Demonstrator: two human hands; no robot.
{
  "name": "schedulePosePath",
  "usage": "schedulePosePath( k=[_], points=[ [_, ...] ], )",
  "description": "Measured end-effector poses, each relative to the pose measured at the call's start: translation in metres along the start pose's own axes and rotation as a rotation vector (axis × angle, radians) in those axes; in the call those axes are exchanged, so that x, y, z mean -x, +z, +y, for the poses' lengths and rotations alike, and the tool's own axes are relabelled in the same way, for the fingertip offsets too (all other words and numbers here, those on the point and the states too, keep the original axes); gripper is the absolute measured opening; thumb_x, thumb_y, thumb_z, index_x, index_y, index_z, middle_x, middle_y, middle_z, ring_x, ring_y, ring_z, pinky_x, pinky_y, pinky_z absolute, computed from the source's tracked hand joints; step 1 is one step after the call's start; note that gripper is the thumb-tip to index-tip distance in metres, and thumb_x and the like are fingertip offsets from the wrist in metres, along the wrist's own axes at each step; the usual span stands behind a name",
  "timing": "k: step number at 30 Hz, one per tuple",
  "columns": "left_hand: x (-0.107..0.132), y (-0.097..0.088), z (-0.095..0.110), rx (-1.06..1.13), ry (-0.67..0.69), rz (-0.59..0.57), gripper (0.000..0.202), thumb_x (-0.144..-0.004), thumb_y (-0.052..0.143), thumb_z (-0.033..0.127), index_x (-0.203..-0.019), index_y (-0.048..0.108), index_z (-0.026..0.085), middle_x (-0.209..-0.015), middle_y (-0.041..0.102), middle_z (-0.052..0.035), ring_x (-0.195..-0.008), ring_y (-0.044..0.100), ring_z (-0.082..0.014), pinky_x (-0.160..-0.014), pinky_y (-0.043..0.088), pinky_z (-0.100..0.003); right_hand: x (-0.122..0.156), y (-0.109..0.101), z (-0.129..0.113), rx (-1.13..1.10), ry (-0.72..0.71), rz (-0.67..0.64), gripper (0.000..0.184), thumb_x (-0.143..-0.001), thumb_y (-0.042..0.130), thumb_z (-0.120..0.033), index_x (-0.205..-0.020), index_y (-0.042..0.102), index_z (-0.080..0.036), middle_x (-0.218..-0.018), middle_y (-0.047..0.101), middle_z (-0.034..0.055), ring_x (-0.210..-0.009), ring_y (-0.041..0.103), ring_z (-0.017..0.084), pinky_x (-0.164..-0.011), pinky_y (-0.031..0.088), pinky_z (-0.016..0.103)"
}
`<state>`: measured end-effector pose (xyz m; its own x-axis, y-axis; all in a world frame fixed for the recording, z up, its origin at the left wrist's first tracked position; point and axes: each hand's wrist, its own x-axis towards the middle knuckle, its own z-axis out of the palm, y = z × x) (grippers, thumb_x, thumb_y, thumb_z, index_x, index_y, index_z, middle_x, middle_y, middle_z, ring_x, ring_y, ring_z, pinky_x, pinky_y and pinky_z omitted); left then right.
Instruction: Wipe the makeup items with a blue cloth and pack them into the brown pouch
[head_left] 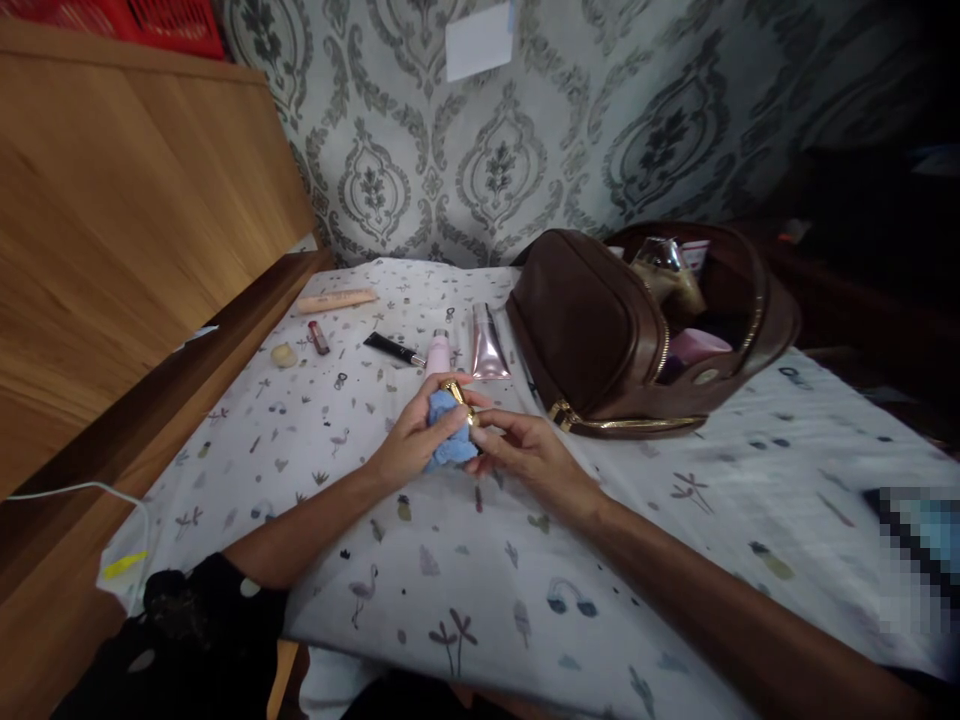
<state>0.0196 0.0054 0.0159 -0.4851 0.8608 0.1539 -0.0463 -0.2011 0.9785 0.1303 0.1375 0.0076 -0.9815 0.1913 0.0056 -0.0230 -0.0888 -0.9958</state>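
My left hand (411, 440) is closed around a crumpled blue cloth (444, 408), above the middle of the table. A small shiny gold item (454, 391) pokes out of the cloth; its kind is partly hidden by my fingers. My right hand (525, 455) meets it from the right, thumb and fingertips pinched at the gold item's lower end. Just beyond my hands stand or lie a pink bottle (437, 350), a shiny pink squeeze tube (489, 345) and a slim black tube (394, 349).
A brown zippered cosmetic bag (585, 320) sits open at the right, with several items inside. At the back left lie a peach-coloured tube (337, 300), a small lipstick-like tube (319, 338) and a beige sponge-like piece (283, 355). A wooden panel (150, 170) borders the left side.
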Motion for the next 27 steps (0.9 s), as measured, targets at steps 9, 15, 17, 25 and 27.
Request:
schedulePosePath(
  k=[9,15,17,25,27],
  points=[
    [0.001,-0.004,-0.002,-0.204,0.046,0.145,0.041,-0.091,0.055,0.055,-0.107,0.058,0.018,-0.075,0.064,-0.0007,-0.058,0.055,-0.0100,-0.054,0.046,-0.021,0.001,0.001,0.007,0.212,-0.070,0.080,0.042,-0.078,0.070,-0.058,-0.078,0.063,-0.017,-0.072,0.061,0.0013,-0.057,0.059,0.012,-0.051,0.048,0.026],
    [0.006,-0.003,-0.004,-0.594,0.072,0.118,0.037,-0.097,0.044,0.051,-0.108,0.059,0.019,-0.058,0.047,0.0061,-0.049,0.043,-0.0095,-0.051,0.035,-0.023,0.001,0.001,0.006,0.103,-0.090,0.101,0.043,-0.076,0.073,-0.054,-0.098,0.057,-0.021,-0.082,0.057,-0.0013,-0.057,0.055,0.010,-0.048,0.045,0.024],
    [0.008,-0.001,-0.004,-0.684,0.080,0.097,0.034,-0.098,0.043,0.048,-0.112,0.055,0.021,-0.056,0.045,0.0079,-0.047,0.043,-0.0098,-0.051,0.034,-0.023,0.001,0.001,0.007,0.068,-0.066,0.045,0.046,-0.076,0.073,-0.053,-0.106,0.057,-0.021,-0.082,0.057,-0.0013,-0.058,0.056,0.010,-0.048,0.046,0.024],
    [0.011,0.001,-0.002,-0.701,0.100,0.078,0.031,-0.099,0.039,0.047,-0.109,0.054,0.021,-0.057,0.049,0.0075,-0.046,0.045,-0.0093,-0.050,0.035,-0.022,0.001,0.002,0.007,-0.061,-0.032,0.002,0.042,-0.073,0.078,-0.047,-0.100,0.064,-0.019,-0.073,0.057,-0.0028,-0.057,0.055,0.009,-0.049,0.044,0.023],
    [0.012,0.001,-0.002,-0.672,0.080,0.072,0.031,-0.100,0.038,0.047,-0.111,0.053,0.021,-0.056,0.050,0.0076,-0.046,0.044,-0.0094,-0.048,0.035,-0.022,0.000,0.001,0.008,-0.078,-0.034,0.019,0.040,-0.072,0.079,-0.047,-0.094,0.064,-0.019,-0.072,0.058,-0.0027,-0.056,0.056,0.009,-0.049,0.044,0.024]
  ],
)
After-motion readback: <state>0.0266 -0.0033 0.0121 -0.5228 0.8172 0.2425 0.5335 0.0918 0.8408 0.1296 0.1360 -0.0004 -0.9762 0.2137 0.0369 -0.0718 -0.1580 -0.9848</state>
